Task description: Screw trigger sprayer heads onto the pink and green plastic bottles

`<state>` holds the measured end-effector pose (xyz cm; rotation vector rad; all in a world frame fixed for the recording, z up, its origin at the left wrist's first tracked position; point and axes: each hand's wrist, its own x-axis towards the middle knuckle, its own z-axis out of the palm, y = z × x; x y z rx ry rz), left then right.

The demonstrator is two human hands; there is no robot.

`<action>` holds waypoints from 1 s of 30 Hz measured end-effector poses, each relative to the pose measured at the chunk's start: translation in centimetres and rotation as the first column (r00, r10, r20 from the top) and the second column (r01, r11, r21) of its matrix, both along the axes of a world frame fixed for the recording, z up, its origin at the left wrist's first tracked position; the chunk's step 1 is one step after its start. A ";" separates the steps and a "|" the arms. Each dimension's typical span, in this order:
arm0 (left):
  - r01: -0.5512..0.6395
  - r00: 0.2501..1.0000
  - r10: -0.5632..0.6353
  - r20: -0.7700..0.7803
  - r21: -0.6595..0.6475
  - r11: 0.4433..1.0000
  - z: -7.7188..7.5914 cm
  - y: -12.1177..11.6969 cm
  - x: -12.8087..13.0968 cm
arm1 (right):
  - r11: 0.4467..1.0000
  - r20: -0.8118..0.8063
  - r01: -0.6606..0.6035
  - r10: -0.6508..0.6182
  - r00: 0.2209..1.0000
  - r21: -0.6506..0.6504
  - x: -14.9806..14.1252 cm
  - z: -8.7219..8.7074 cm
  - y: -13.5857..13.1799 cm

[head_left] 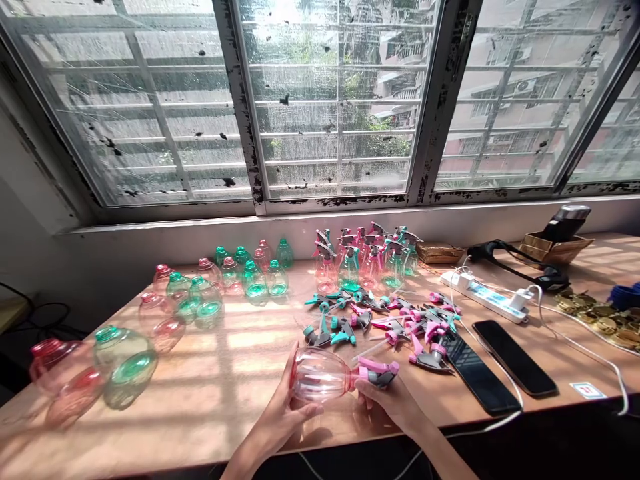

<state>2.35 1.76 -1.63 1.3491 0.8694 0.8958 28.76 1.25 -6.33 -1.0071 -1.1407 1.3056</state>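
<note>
Grimy, barred windows (330, 120) run behind a wooden table (210, 407) striped with sunlight; the pane edges are cut off at the top. Near the table's front edge, a clear pink spray bottle (320, 375) is held on its side, its neck toward the right. The left hand (293, 403) cups its base, thumb along the underside; the other fingers are mostly hidden behind the plastic. The right hand (390, 403) pinches the pink-and-grey trigger sprayer head (377, 372) at the bottle's mouth, thumb on its near side and some fingertips out of sight. Whether the threads are engaged cannot be made out.

Just beyond lies a tangled heap of loose trigger sprayers (423, 323), too overlapped to count. Capped spray bottles (349, 270) crowd one another by the wall, and open pink and green bottles (206, 300) stand at left. At right, two dark-screened phones (515, 358) lie near a white power strip (483, 297). A small card (588, 391) carries marks too small to read; a blue item (626, 296) is cut off by the frame.
</note>
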 end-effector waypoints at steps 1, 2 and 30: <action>-0.005 1.000 0.005 -0.004 0.003 1.000 -0.1 0.0 -0.1 | 1.000 -0.003 -0.001 0.001 1.000 -0.003 0.0 0.0 0.0; -0.012 1.000 0.012 -0.007 0.006 1.000 -0.3 0.1 -0.1 | 1.000 -0.004 0.000 0.000 1.000 -0.008 0.0 0.1 0.0; -0.021 1.000 0.021 -0.004 0.034 0.999 -0.4 0.0 -0.2 | 0.998 -0.012 0.019 -0.020 1.000 -0.056 -0.1 0.6 -0.1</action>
